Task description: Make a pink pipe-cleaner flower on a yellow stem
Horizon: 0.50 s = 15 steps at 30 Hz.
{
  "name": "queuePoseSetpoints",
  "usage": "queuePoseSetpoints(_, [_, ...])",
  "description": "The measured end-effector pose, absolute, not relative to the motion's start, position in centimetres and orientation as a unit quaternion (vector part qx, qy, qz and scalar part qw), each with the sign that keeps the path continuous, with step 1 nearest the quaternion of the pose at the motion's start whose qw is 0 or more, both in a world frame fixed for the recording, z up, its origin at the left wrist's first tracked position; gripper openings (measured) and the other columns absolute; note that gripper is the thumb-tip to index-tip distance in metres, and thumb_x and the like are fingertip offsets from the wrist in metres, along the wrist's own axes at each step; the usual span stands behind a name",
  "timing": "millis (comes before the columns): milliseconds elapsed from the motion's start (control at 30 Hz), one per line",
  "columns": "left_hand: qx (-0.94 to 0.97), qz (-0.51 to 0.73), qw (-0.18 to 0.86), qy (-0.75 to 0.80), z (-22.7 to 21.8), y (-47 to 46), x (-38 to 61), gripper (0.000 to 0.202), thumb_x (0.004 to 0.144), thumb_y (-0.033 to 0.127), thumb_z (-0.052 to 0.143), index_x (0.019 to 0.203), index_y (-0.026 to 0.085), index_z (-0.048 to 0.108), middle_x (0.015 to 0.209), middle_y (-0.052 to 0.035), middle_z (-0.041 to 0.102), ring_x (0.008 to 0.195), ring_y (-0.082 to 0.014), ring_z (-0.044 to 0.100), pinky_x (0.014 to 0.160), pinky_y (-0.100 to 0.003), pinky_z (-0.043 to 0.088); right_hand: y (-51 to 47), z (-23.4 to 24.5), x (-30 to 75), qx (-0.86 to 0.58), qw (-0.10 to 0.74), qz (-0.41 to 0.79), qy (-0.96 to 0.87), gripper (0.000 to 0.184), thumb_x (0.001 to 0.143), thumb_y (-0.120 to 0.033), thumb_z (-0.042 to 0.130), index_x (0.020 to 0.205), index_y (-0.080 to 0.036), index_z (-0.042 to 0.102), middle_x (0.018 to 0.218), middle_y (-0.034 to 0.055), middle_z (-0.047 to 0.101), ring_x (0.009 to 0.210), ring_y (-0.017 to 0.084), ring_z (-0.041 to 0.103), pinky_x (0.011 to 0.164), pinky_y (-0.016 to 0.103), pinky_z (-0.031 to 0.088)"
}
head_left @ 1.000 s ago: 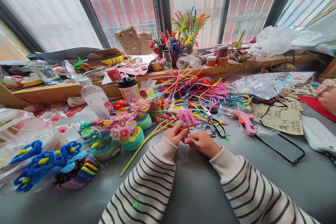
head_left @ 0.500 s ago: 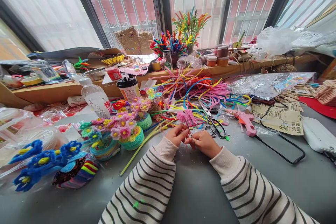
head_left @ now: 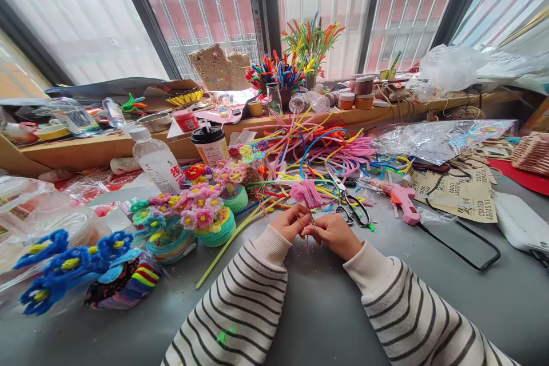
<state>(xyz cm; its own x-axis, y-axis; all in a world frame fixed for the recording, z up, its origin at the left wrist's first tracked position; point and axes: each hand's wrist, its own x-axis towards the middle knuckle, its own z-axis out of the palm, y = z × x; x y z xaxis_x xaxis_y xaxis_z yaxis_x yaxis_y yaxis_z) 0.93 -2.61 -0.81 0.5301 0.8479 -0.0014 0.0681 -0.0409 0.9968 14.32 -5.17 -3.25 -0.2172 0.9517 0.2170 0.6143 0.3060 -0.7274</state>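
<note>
A pink pipe-cleaner tuft [head_left: 305, 191] stands upright just above the grey counter [head_left: 317, 297]. Its thin stem is pinched between the closed fingertips of the left hand [head_left: 290, 222] and the right hand [head_left: 335, 234]. Scissors [head_left: 345, 197] lie just beside the right hand, and a pink glue gun [head_left: 401, 199] lies beyond them.

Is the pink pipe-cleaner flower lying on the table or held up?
Held upright: left hand and right hand pinch the stem of the pink pipe-cleaner flower, tuft above them.

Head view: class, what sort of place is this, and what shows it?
Likely a craft workspace: the left hand and right hand pinch a pink pipe-cleaner flower, beside loose pipe cleaners, scissors and a pink glue gun.
</note>
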Motion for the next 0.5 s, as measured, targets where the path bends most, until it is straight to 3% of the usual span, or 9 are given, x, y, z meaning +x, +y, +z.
queuePoseSetpoints(500, [0.643,0.338,0.587,0.356,-1.03,-2.53,0.98,0.039,0.056,0.051,0.054,0.061,0.014,0.043,0.050,0.0042,0.044,0.043,-0.0054,0.041,0.045,-0.021,0.036,-5.05,-3.29,14.40,-0.534,0.334,0.266,-0.730,0.059,0.069,-0.061,0.033,0.035,-0.015,0.048,0.037,-0.0002,0.049,0.040,0.007,0.043,0.047,0.019,0.031])
